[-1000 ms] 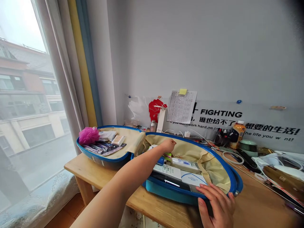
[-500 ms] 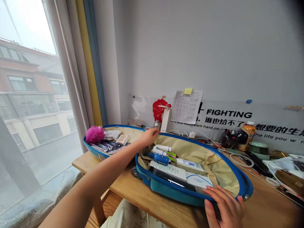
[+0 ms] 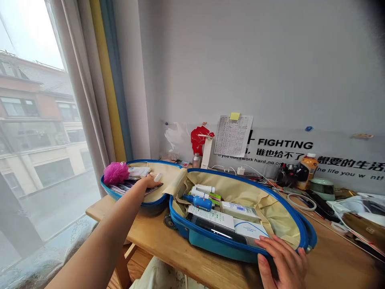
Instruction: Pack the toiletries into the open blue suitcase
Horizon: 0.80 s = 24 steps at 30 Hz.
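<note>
My left hand (image 3: pixel 148 182) reaches into the left half of an open blue suitcase (image 3: pixel 300 235). It is at a small white-and-tan pack (image 3: pixel 156 177), whose kind I cannot make out. Most of its fingers are hidden, so whether they grip the pack does not show. Beside it are a pink bath puff (image 3: pixel 115 173), a white soft packet (image 3: pixel 138 172) and several thin dark-wrapped items. My right hand (image 3: pixel 282 257) rests on the front rim of the right half, fingers stretched out and holding nothing. Nearby in that half lie a white box (image 3: pixel 249 228) and a blue bottle (image 3: pixel 202 203).
The suitcase lies on a wooden table (image 3: pixel 198 267). Behind it stand a small clear bottle (image 3: pixel 196 160) and a white upright strip (image 3: pixel 207 152). At the right are an orange drink bottle (image 3: pixel 307 170), a green-lidded jar (image 3: pixel 321 188), cables and a brown pouch (image 3: pixel 361 228).
My left hand has moved left and down, from above the suitcase's middle to the pack in the left half. My right hand has stayed on the rim. The view has shifted slightly.
</note>
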Available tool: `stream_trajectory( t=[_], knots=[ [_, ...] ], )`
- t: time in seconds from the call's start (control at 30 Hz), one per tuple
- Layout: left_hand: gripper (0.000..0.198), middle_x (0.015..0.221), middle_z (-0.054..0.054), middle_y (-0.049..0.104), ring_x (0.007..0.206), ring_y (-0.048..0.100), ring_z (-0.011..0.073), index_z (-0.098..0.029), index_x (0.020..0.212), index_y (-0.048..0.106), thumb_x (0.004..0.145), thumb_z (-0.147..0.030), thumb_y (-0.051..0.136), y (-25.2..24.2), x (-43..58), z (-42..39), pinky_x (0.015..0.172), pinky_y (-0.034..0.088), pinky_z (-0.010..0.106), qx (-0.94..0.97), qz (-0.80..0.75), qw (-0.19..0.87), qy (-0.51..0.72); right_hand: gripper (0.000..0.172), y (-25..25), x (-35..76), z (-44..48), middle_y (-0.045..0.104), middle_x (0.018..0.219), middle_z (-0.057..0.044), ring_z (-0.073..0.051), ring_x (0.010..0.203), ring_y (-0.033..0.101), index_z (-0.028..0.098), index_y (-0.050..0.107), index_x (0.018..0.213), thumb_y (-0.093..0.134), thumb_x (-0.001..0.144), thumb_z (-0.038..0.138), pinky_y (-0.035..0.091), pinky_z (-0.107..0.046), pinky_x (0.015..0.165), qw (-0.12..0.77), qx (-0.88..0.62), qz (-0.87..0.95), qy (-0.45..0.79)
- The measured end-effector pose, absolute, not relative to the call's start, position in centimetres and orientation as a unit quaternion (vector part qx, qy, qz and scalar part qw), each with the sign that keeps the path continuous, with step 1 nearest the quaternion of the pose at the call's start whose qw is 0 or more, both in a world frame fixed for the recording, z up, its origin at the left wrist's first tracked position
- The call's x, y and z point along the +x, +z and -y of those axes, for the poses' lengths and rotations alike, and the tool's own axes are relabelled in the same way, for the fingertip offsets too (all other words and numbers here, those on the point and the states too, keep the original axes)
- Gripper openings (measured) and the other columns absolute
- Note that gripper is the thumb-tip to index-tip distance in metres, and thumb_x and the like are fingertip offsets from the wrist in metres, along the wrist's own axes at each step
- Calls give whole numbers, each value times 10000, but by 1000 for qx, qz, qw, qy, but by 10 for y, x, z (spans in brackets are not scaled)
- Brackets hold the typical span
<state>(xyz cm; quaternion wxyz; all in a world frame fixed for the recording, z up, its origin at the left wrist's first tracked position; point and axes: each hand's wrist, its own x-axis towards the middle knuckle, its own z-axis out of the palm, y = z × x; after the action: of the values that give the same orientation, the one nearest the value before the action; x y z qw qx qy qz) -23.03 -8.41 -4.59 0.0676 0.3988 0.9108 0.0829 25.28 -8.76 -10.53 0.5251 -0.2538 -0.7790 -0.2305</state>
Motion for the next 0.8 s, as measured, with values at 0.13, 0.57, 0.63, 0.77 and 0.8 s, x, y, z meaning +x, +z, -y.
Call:
stream_trajectory(
  t=[0.13, 0.57, 0.63, 0.77, 0.8],
  knots=[
    [393, 1243, 99, 575, 1065, 597, 229, -166, 1242, 545, 917, -384, 581, -48, -238, 82, 891, 521, 452, 364, -925, 88, 63, 204, -107, 253, 88, 670, 872, -58, -255, 948, 591, 223, 589, 961, 418, 942, 332, 251, -504, 1049, 528, -254, 777, -232],
    [401, 1246, 101, 571, 1064, 594, 231, -165, 1247, 539, 919, -394, 574, -30, -211, 95, 890, 519, 454, 358, -917, 3, 176, 208, -105, 251, 90, 659, 880, -82, -257, 965, 555, 207, 584, 958, 404, 951, 310, 240, -505, 1050, 526, -249, 780, -231],
    [400, 1248, 101, 569, 1064, 594, 231, -167, 1250, 537, 922, -392, 570, -18, -200, 95, 889, 520, 451, 375, -904, -14, 205, 209, -105, 251, 91, 660, 879, -79, -256, 965, 559, 209, 583, 957, 401, 951, 311, 240, -502, 1051, 530, -251, 777, -230],
    [402, 1277, 107, 555, 1079, 586, 228, -185, 1269, 523, 940, -417, 528, 10, -162, 85, 904, 511, 446, 458, -855, -31, 241, 206, -105, 252, 91, 662, 881, -64, -254, 963, 574, 220, 583, 963, 407, 946, 325, 238, -503, 1055, 531, -255, 776, -224],
    [413, 1288, 110, 552, 1080, 587, 222, -196, 1281, 511, 942, -432, 516, 17, -148, 82, 907, 509, 431, 490, -837, -29, 241, 206, -106, 252, 91, 663, 885, -62, -254, 965, 576, 222, 584, 964, 408, 946, 328, 238, -504, 1056, 530, -256, 777, -223]
  ],
)
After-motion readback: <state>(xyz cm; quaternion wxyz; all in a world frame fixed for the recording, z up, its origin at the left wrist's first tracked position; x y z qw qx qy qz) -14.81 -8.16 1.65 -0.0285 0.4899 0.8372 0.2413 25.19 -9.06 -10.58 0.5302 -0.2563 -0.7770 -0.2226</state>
